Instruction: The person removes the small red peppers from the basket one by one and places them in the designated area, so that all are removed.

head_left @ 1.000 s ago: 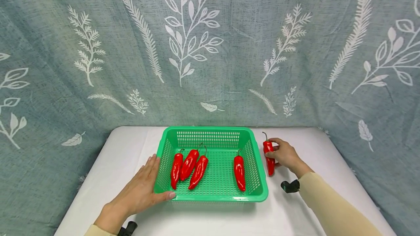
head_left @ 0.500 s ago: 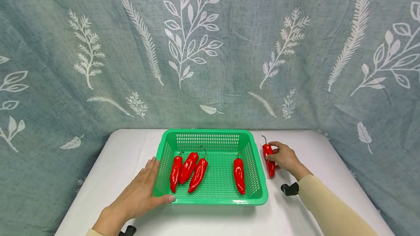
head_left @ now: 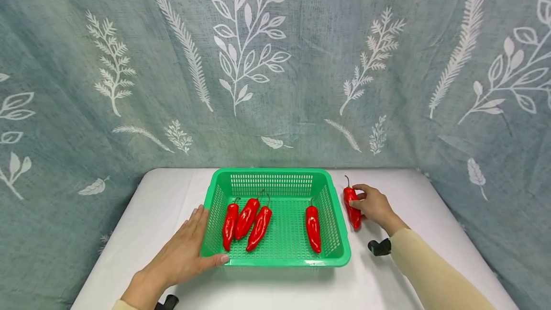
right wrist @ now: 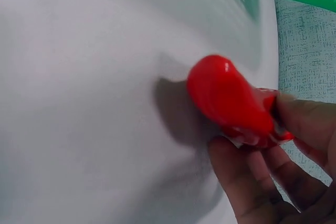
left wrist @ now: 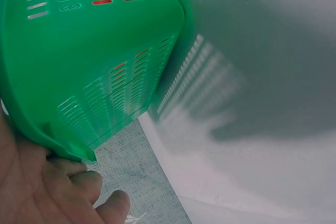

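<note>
A green plastic basket (head_left: 275,260) stands on the white table, with several red chili peppers (head_left: 314,228) lying inside. My left hand (head_left: 181,248) rests on its left side, fingers straight along the side and thumb on the front rim; the left wrist view shows the fingers (left wrist: 84,182) by the rim. To the right of the basket, my right hand (head_left: 375,206) pinches another red chili pepper (head_left: 350,204) between thumb and fingers, stem pointing away. In the right wrist view this pepper (right wrist: 226,93) faces the camera tip first; whether it touches the table is unclear.
The white tabletop (head_left: 146,233) extends to both sides of the basket. A grey-green cloth (head_left: 310,109) with white leaf prints hangs behind and around the table. Three peppers (head_left: 247,219) lie close together at the basket's left; one lies apart at its right.
The head view has shifted slightly. Held beside the basket, the chili pepper in my right hand has turned a little at most. My left hand stays on the basket.
</note>
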`<state>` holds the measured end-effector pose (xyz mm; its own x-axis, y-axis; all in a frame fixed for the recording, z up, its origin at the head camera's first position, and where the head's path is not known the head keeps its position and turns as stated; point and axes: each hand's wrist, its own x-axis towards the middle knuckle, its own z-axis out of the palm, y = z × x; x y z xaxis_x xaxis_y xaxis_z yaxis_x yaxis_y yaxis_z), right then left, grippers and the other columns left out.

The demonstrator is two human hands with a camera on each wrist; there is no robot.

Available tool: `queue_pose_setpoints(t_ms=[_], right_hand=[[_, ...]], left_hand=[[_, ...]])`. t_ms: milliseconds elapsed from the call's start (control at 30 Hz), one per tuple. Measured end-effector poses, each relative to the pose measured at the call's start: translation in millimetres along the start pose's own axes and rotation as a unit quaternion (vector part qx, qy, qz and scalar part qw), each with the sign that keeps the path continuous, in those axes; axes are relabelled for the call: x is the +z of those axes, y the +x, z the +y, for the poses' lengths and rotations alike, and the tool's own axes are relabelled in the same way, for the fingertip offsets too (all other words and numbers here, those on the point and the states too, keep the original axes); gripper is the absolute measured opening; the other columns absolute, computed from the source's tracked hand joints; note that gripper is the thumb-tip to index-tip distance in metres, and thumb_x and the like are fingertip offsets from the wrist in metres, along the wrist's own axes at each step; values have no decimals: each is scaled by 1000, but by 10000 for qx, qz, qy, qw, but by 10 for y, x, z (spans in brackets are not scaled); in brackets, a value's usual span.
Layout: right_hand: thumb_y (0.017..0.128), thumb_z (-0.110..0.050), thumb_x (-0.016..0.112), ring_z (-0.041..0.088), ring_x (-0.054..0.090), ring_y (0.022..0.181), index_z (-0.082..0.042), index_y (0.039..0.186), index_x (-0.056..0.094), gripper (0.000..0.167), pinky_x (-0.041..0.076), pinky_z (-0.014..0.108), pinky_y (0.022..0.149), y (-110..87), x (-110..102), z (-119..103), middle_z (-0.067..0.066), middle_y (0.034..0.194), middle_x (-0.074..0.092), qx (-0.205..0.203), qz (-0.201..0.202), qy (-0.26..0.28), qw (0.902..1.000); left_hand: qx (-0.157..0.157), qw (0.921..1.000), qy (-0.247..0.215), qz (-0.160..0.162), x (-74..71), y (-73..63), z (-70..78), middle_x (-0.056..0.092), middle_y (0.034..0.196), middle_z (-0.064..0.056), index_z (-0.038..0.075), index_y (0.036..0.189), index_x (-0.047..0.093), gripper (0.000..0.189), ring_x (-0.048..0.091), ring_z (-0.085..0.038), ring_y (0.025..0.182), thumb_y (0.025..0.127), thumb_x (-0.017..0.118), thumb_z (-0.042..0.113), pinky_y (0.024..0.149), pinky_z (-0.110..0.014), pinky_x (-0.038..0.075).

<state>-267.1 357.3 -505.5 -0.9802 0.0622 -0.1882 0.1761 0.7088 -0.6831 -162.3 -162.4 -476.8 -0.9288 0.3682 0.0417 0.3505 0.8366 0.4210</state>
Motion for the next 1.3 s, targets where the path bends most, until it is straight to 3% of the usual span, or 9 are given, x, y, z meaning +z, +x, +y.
queue_pose_setpoints(t_ms=[333,667,867,1300], right_hand=[[96,-11,70,32,71,100,4,151,48,61,64,35,75,-27,-28,-15,34,134,59,78,167,-385,9991],[96,-17,72,35,70,102,5,150,48,62,64,40,81,-52,-35,-22,34,135,59,129,275,-506,9983],[97,-21,71,44,65,116,3,151,48,64,59,53,94,-88,-50,-45,32,136,60,36,397,-626,9972],[100,-26,67,46,59,128,0,154,46,63,58,57,98,-172,-121,-183,31,142,58,-128,578,-705,9958]], left_hand=[[-61,10000,-36,-7,-2,12,-12,15,176,-21,-4,166,19,127,19,-40,162,85,69,79,129,-58,25],[-44,10000,-6,-22,-23,6,-3,16,175,-22,-3,166,19,130,21,-41,162,83,61,87,128,-59,28],[-2,10000,42,11,-9,0,-10,17,175,-23,-4,166,19,129,21,-41,162,84,61,86,128,-59,28],[74,9998,183,85,-8,2,-6,19,174,-24,-6,165,22,129,21,-42,161,84,58,88,128,-59,28]])
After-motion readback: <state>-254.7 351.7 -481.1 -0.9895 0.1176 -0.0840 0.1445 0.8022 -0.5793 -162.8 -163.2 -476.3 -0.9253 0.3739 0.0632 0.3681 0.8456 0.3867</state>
